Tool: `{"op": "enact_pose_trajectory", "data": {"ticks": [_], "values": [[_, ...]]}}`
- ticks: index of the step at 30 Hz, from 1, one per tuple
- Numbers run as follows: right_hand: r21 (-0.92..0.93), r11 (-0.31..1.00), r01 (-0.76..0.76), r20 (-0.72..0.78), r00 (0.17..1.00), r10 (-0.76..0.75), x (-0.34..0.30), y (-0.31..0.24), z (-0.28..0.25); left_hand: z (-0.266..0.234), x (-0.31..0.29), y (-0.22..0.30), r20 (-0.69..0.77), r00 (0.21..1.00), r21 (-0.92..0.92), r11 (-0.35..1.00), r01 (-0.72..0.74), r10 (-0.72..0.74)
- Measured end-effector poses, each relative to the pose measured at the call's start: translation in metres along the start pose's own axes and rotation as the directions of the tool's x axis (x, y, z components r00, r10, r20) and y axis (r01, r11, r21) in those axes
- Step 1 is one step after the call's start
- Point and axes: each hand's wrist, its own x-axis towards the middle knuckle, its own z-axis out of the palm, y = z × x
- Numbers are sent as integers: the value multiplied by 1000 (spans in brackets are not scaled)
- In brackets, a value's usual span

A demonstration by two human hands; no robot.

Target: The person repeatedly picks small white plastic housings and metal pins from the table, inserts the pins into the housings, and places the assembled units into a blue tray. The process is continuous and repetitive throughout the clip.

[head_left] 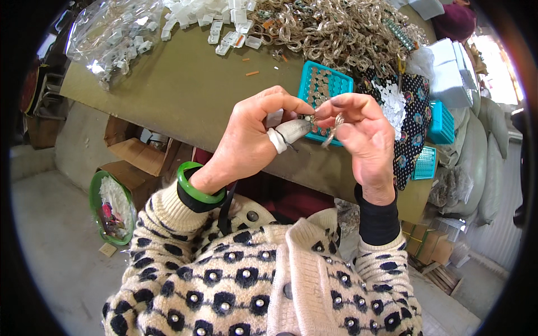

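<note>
Hands meet at frame centre above the table edge. Left hand (249, 137) pinches a small metal piece (309, 119) between thumb and forefinger, fingertips closed; its forefinger wears a white wrapped finger guard (278, 140). Right hand (364, 134) has fingers curled shut on a thin metal ring piece (335, 126), touching the left fingertips. Green bangle (197, 190) on the left wrist. Teal plastic tray (325, 84) with round metal parts sits at 12 o'clock of the hands. Heap of metal chain links (336, 28) further at 12. Clear plastic bag (112, 33) of white clips at 10 o'clock. White boxes (448, 73) at 2 o'clock; teal baskets (440, 123) at 3. Cardboard boxes (134, 157) under the table at 9; green basin (109, 207) at 8.
</note>
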Motion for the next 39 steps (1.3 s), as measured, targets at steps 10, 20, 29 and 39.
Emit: {"op": "enact_pose_trajectory", "data": {"ticks": [10,20,29,39], "values": [[-516,842,155,-79,971,-227,-14,14,23,11,-6,4,-41,919,461,823,-331,392],[-689,626,365,1,865,-503,-21,12,23,9,-24,10,250,814,-743,435,509,-525],[-389,898,205,-75,965,-253,-25,14,24,17,-31,3,313,839,-880,198,433,-445],[451,872,-191,80,981,174,-19,15,27,3,-34,11,448,856,-803,306,512,-257]]}}
